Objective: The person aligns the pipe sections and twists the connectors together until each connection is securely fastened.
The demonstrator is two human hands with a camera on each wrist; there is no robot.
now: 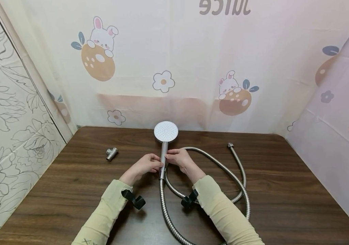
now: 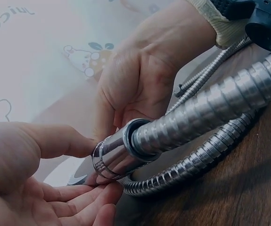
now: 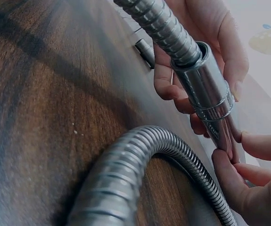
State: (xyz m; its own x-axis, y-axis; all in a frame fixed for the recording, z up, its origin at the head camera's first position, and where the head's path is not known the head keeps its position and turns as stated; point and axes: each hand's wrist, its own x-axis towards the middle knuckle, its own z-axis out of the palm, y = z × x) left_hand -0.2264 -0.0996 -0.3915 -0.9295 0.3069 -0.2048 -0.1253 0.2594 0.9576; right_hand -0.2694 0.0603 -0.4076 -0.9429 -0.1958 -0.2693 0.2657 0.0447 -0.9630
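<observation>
A hand shower with a round white spray face [image 1: 166, 131] and a silver handle [image 1: 164, 148] lies toward the far side of the table, head away from me. My left hand [image 1: 144, 165] pinches the handle's lower end, thumb and fingers right at the smooth chrome hose nut [image 2: 134, 141]. Slightly higher up, my right hand [image 1: 183, 160] grips the handle from the other side with thumb and fingertips [image 3: 227, 174]. From the nut, a ribbed metal hose [image 1: 164, 200] runs toward me. In the right wrist view, the nut [image 3: 203, 84] meets the handle between both hands.
The hose loops across the right side of the brown wooden table [image 1: 284, 190], its free end fitting [image 1: 230, 145] toward the back. A small metal tee connector [image 1: 112, 154] lies at the left. A printed curtain [image 1: 186, 61] hangs behind the table.
</observation>
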